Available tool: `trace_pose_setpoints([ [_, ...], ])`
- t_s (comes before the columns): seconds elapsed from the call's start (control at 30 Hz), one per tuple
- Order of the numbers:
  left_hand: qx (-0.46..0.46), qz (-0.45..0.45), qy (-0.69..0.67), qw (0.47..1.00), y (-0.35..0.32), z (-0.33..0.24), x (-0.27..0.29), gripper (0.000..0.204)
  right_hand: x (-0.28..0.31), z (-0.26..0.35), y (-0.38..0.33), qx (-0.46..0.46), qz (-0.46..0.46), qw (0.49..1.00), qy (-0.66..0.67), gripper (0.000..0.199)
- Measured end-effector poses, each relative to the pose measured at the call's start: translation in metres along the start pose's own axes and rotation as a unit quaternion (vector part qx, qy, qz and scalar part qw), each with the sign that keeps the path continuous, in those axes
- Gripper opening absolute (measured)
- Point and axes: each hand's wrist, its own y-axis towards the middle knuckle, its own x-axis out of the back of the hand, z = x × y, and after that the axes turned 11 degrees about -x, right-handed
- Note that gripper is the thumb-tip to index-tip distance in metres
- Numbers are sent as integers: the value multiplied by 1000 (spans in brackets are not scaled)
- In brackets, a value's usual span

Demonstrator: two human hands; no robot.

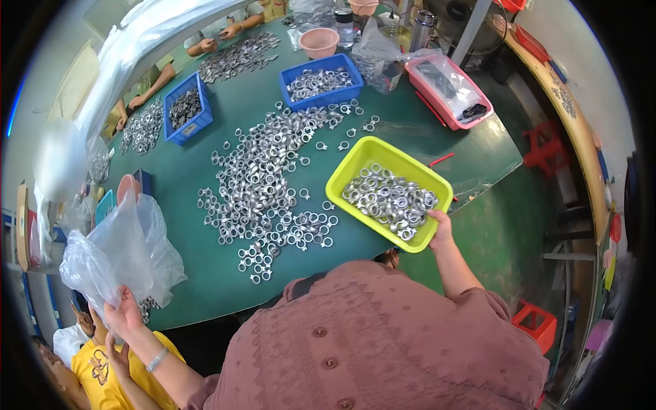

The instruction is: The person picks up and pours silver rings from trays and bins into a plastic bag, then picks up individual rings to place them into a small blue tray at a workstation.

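Observation:
At the lower left, my left hand (126, 318) is closed on the bottom of a crumpled clear plastic bag (133, 249), which stands up above the green tabletop. My right hand (441, 231) grips the near right corner of a lime-green plastic bin (406, 166), thumb over the rim. Inside the bin lies a heap of small silver metal rings (389, 198) with short tabs. To the bin's left, a large loose pile of the same kind of rings (256, 174) spreads over the table. A few grey pieces show beneath the bag.
A blue bin (290, 96) of rings and another blue bin (191, 131) of dark pieces stand farther back. At the far right is a pink bin (417, 74). Co-workers' hands (229, 31) work at the far edge. Someone in a yellow shirt (102, 369) is close on my left.

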Motion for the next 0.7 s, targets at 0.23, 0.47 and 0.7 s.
trace_pose_setpoints([
  [0.23, 38, 253, 203, 945, -176, 68, -126, 39, 24, 26, 24, 20, -92, 992, -80, 40],
  [0.47, -10, 384, 444, 810, -180, 95, -192, 36, 4, 57, 12, -5, -306, 775, -553, 25],
  [0.7, 25, 357, 489, 796, -141, 155, -222, 22, -95, 153, 110, 258, -169, 604, -735, 27],
])
